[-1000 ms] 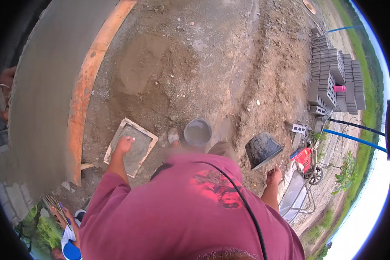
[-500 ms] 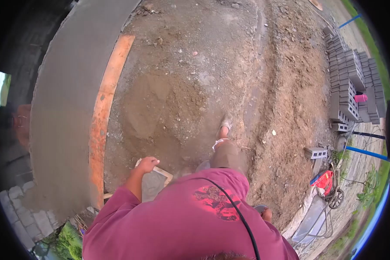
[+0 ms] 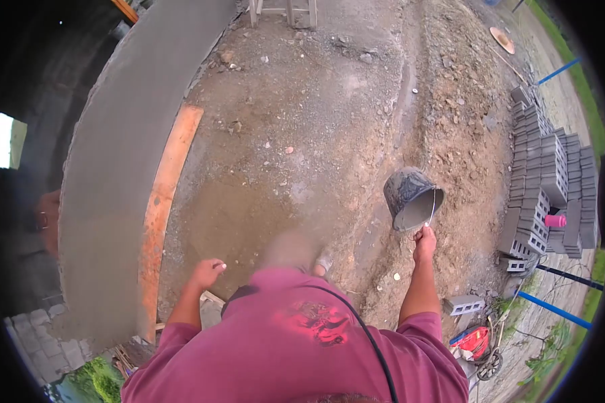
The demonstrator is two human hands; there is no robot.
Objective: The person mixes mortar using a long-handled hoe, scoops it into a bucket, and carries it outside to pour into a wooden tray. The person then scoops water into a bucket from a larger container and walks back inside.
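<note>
My right hand [image 3: 423, 245] is closed round the wire handle of a black bucket [image 3: 398, 191], which hangs tilted on its side in front of me, its mouth facing down to the right. On the left, my left hand [image 3: 207, 274] is held above the ground with its fingers curled; whether anything small is in them is hard to tell. Just below that hand a corner of a wooden frame [image 3: 213, 299] shows, the rest hidden by my body. A foot [image 3: 323, 264] shows past my shirt.
Along the left runs a wet concrete strip [image 3: 114, 181] edged by an orange board [image 3: 168, 181]. Grey blocks [image 3: 543, 174] are stacked at the right, with a single block [image 3: 464, 305] nearer. A wooden stand [image 3: 289, 12] is at the top.
My body has moved forward past the wooden frame. My right hand has swung the black bucket out in front, from beside my body. The round grey bucket near my feet is out of view.
</note>
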